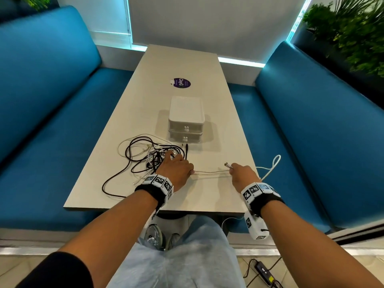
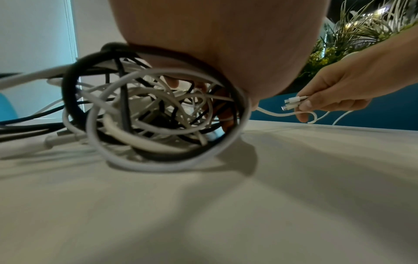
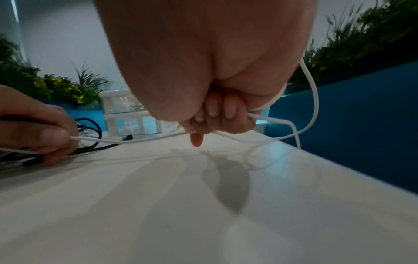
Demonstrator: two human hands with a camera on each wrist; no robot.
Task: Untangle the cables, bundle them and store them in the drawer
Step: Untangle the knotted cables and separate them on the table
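The table (image 1: 203, 125) is pale beige; the drawer unit (image 1: 186, 119) at centre frame is white, with white rabbit-shaped knobs (image 1: 186, 129); the tangled cables (image 1: 149, 156) at lower left of centre are black and white; the single cable (image 1: 209, 172) stretched between the hands is white; the benches (image 1: 52, 90) at left and right are teal blue; the round sticker (image 1: 181, 83) is dark purple with white lettering; the wristbands (image 1: 154, 189) are black with black-and-white square markers.

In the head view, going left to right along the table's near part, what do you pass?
Cable tangle → left hand → taut white cable → right hand → white loop hanging past the table edge.
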